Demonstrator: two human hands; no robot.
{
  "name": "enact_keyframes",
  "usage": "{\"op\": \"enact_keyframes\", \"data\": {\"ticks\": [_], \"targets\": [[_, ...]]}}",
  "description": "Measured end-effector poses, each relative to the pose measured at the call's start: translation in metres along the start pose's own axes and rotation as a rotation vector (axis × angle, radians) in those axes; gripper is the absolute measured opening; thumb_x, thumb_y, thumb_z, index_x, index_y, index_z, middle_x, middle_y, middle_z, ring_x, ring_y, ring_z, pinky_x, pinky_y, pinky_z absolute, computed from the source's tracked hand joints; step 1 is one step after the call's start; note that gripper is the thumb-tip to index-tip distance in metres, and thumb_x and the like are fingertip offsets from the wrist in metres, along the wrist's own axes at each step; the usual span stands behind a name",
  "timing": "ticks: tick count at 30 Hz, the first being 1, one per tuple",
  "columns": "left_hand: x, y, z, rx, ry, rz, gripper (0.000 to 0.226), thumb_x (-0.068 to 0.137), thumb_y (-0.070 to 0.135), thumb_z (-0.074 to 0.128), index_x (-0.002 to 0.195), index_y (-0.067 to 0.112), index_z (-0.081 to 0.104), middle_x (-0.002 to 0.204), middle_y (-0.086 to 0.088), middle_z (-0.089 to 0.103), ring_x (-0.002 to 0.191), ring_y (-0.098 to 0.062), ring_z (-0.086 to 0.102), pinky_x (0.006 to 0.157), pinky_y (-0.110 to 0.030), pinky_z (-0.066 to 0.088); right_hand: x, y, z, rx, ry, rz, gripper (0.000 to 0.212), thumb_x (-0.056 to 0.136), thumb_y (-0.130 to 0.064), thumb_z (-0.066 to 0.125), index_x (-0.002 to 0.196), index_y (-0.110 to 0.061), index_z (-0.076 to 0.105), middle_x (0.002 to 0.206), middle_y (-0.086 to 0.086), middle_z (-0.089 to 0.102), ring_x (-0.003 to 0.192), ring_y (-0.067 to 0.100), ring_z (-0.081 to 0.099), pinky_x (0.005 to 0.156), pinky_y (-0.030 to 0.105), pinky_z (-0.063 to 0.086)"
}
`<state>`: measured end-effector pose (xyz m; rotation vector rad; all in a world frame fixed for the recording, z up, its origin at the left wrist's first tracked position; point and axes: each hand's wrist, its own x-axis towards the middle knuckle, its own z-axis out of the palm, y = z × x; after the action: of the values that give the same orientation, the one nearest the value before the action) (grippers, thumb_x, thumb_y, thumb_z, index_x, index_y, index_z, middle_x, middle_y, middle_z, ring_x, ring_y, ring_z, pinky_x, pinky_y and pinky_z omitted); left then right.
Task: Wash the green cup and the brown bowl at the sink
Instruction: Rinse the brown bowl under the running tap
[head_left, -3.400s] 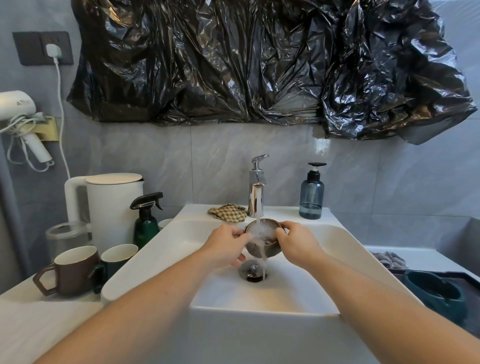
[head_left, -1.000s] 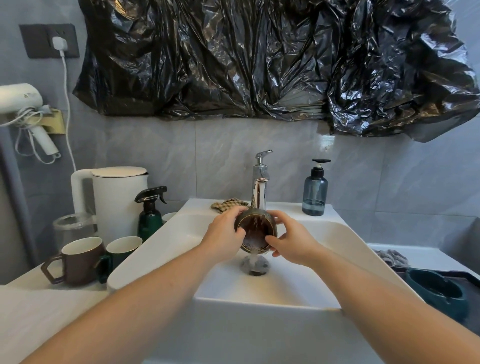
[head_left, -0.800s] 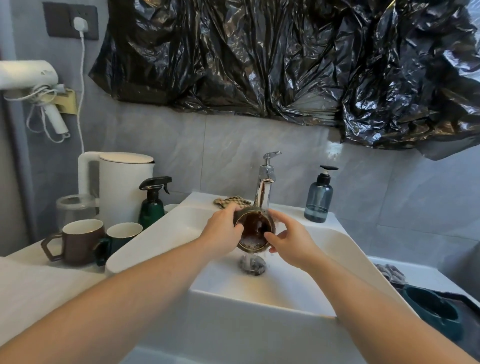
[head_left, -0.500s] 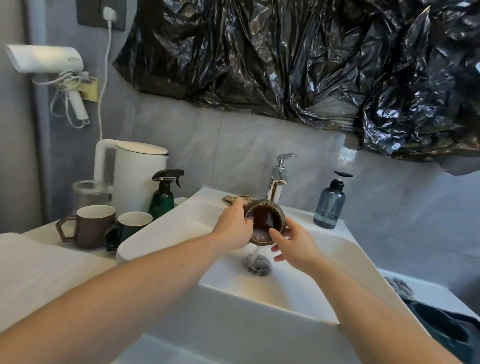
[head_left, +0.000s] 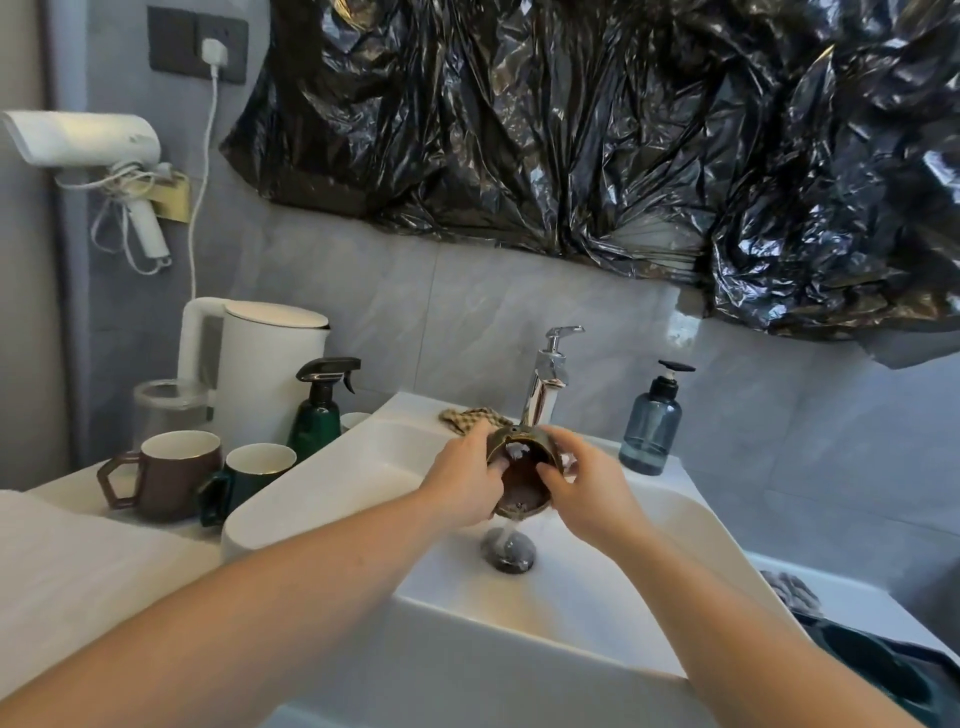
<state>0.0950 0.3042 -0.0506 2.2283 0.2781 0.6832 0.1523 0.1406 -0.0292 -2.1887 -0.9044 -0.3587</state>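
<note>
Grip: both my hands hold the bowl (head_left: 524, 475) under the tap (head_left: 543, 392), over the sink (head_left: 670, 512).
Left hand (head_left: 462, 480): my fingers curl around the left side of the bowl, and one fingertip goes over the rim.
Right hand (head_left: 589, 491): my thumb presses on the rim at the right, and the other fingers go behind the bowl.
Bowl: it is tilted on its side, with the brown inside turned to me; water runs out from its low edge down to the drain (head_left: 509, 553).
Green cup (head_left: 249, 480): it stands on the counter (head_left: 78, 566) left of the sink, just beside a brown mug (head_left: 166, 480).
Behind the cups: a green spray bottle (head_left: 319, 410) and a white kettle (head_left: 260, 369).
Right of the tap: a blue soap bottle (head_left: 652, 426) on the sink edge.
Behind the tap: a checked cloth (head_left: 470, 418), partly hidden by my left hand.
</note>
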Motion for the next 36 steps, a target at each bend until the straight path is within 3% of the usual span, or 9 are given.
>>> {"op": "enact_keyframes", "data": {"ticks": [3, 7, 12, 15, 18, 21, 24, 29, 36], "targets": [[0.001, -0.002, -0.004, 0.023, 0.048, -0.008, 0.024, 0.103, 0.025, 0.056, 0.126, 0.028, 0.056, 0.119, -0.01, 0.068, 0.09, -0.038, 0.072, 0.071, -0.051, 0.065, 0.014, -0.01, 0.003, -0.016, -0.058, 0.004, 0.046, 0.097, -0.009, 0.055, 0.133, -0.035, 0.06, 0.119, -0.009, 0.068, 0.104, 0.019, 0.067, 0.089, 0.038, 0.059], [0.001, -0.004, -0.013, 0.024, 0.113, -0.033, 0.025, 0.105, 0.028, 0.054, 0.126, 0.03, 0.068, 0.111, -0.006, 0.069, 0.076, -0.034, 0.071, 0.043, -0.042, 0.061, 0.008, -0.004, 0.015, 0.055, -0.089, 0.013, 0.045, 0.094, -0.014, 0.053, 0.13, -0.039, 0.062, 0.116, -0.01, 0.071, 0.098, 0.013, 0.07, 0.087, 0.033, 0.061], [-0.001, 0.003, -0.012, 0.022, 0.1, -0.002, 0.021, 0.101, 0.032, 0.06, 0.113, 0.037, 0.076, 0.104, 0.002, 0.073, 0.074, -0.03, 0.07, 0.038, -0.038, 0.058, 0.008, 0.006, 0.017, 0.148, -0.088, 0.068, 0.043, 0.093, -0.016, 0.054, 0.127, -0.042, 0.064, 0.113, -0.013, 0.071, 0.101, 0.011, 0.069, 0.089, 0.036, 0.062], [0.005, 0.013, -0.009, 0.046, 0.067, 0.039, 0.02, 0.099, 0.03, 0.061, 0.106, 0.035, 0.079, 0.093, 0.006, 0.074, 0.06, -0.025, 0.069, 0.037, -0.034, 0.055, 0.007, 0.01, 0.013, 0.171, -0.045, 0.103, 0.041, 0.093, -0.01, 0.053, 0.12, -0.038, 0.067, 0.104, -0.013, 0.07, 0.093, 0.011, 0.069, 0.077, 0.033, 0.064], [0.02, 0.021, -0.005, 0.085, 0.006, 0.033, 0.017, 0.095, 0.02, 0.062, 0.103, 0.029, 0.075, 0.09, 0.001, 0.074, 0.05, -0.026, 0.069, 0.041, -0.04, 0.058, 0.009, 0.015, 0.008, 0.187, 0.009, 0.175, 0.033, 0.093, -0.008, 0.051, 0.11, -0.033, 0.064, 0.095, -0.007, 0.07, 0.077, 0.017, 0.07, 0.059, 0.031, 0.062], [0.029, 0.03, 0.001, 0.049, -0.002, -0.031, 0.029, 0.086, 0.013, 0.064, 0.112, 0.025, 0.068, 0.105, -0.001, 0.074, 0.075, -0.025, 0.073, 0.057, -0.044, 0.065, 0.01, 0.019, 0.005, 0.181, 0.054, 0.238, 0.024, 0.092, -0.01, 0.051, 0.106, -0.027, 0.059, 0.095, 0.001, 0.068, 0.072, 0.025, 0.072, 0.055, 0.037, 0.062], [0.029, 0.026, 0.016, 0.037, 0.05, -0.002, 0.017, 0.088, 0.019, 0.065, 0.102, 0.028, 0.069, 0.104, 0.003, 0.076, 0.098, -0.024, 0.069, 0.085, -0.039, 0.06, 0.011, 0.02, 0.004, 0.211, 0.095, 0.27, 0.02, 0.091, -0.006, 0.05, 0.104, -0.017, 0.059, 0.091, 0.007, 0.067, 0.064, 0.027, 0.071, 0.048, 0.035, 0.06], [0.029, 0.013, 0.022, 0.025, 0.037, 0.034, 0.024, 0.095, 0.015, 0.059, 0.105, 0.029, 0.075, 0.096, 0.006, 0.075, 0.089, -0.025, 0.072, 0.081, -0.044, 0.063, 0.011, 0.014, 0.002, 0.29, 0.032, 0.331, 0.017, 0.094, -0.006, 0.049, 0.107, -0.013, 0.058, 0.095, 0.008, 0.064, 0.068, 0.028, 0.073, 0.052, 0.04, 0.063], [0.028, 0.003, 0.015, 0.15, 0.057, 0.097, 0.013, 0.093, 0.027, 0.065, 0.093, 0.027, 0.079, 0.09, 0.011, 0.078, 0.092, -0.02, 0.069, 0.086, -0.037, 0.058, 0.01, 0.009, 0.006, 0.253, -0.115, 0.368, 0.016, 0.097, -0.013, 0.05, 0.104, -0.015, 0.064, 0.094, 0.008, 0.069, 0.072, 0.026, 0.074, 0.051, 0.03, 0.059]]}}
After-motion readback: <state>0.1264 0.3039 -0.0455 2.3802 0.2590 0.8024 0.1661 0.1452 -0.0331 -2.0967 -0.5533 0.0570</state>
